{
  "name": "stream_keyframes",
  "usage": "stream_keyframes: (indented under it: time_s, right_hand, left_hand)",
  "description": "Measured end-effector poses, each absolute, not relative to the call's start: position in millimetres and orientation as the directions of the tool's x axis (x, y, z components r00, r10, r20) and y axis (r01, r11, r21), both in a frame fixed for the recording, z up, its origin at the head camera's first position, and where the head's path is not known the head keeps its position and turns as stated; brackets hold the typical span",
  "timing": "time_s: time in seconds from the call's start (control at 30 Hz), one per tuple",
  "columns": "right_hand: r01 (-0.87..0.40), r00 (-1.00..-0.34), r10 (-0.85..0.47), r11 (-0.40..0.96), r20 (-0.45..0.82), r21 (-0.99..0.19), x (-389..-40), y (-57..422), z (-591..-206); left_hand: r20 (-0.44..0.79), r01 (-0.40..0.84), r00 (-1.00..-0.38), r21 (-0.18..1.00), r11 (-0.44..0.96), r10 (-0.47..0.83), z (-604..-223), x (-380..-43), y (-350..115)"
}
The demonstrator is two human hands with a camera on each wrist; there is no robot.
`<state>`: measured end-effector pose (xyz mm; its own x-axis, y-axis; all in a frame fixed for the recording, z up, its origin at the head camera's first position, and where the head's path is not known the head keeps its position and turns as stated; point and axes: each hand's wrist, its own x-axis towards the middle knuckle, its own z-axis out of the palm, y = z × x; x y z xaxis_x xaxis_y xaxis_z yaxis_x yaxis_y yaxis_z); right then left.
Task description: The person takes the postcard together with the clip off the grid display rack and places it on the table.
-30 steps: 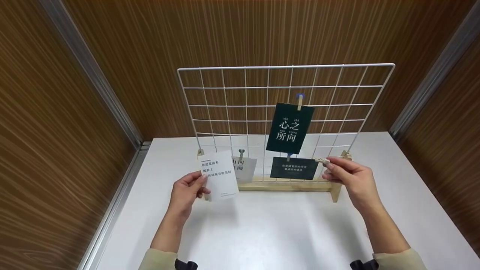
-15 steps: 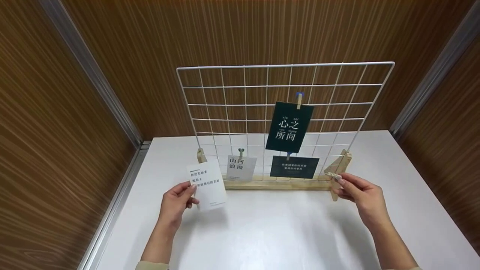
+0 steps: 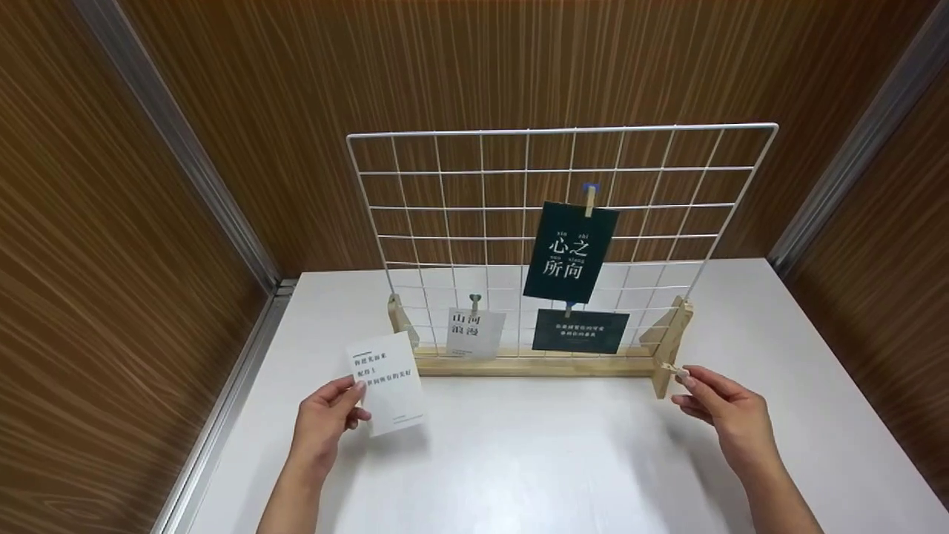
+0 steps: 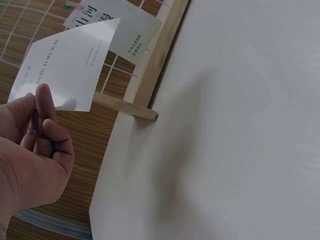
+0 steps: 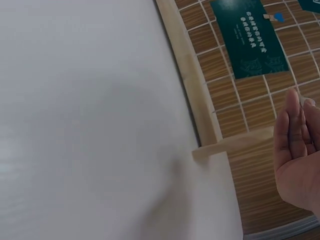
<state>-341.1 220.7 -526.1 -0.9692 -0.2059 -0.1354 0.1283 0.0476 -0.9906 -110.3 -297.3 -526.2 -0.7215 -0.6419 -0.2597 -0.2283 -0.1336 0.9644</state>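
My left hand (image 3: pixel 322 415) pinches a white card (image 3: pixel 387 386) with dark printed characters by its left edge, in front of the rack's left foot. Between the thumb and finger of my right hand (image 3: pixel 730 411) is a small light wooden clothespin (image 3: pixel 673 369), close to the rack's right foot. In the right wrist view the fingertips mostly hide it. A white wire grid rack (image 3: pixel 504 208) stands behind both hands. Clipped to it are a tall dark green card (image 3: pixel 571 252), a wide dark green card (image 3: pixel 580 331) below it, and a white card with large characters (image 3: pixel 475 334) at lower left.
The grid stands on a wooden base (image 3: pixel 534 366) with a foot at each end, on a white table (image 3: pixel 519 460). Clothespins, one a wooden clothespin with a blue top (image 3: pixel 591 199), hold the hanging cards. Wood-grain panels (image 3: pixel 474 67) enclose the back and sides.
Both hands have drawn back from the grid toward me and apart, the left with its white card, the right with its clothespin. The hanging white card is now fully uncovered.
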Motion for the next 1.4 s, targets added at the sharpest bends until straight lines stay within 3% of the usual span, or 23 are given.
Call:
stream_keyframes:
  time_s: [0.83,1.4]
  right_hand:
    - [0.276,-0.950,-0.120,0.113,-0.289,-0.954,-340.9,248.5,-584.2]
    - [0.380,-0.918,-0.065,0.147,-0.392,-0.913,-347.3,251.6,-596.2]
  left_hand:
    - [-0.353,-0.334,-0.656,0.928,-0.163,-0.668,-562.4,-83.9,-324.5]
    - [-0.401,-0.355,-0.642,0.911,-0.209,-0.654,-582.5,-75.6,-335.6]
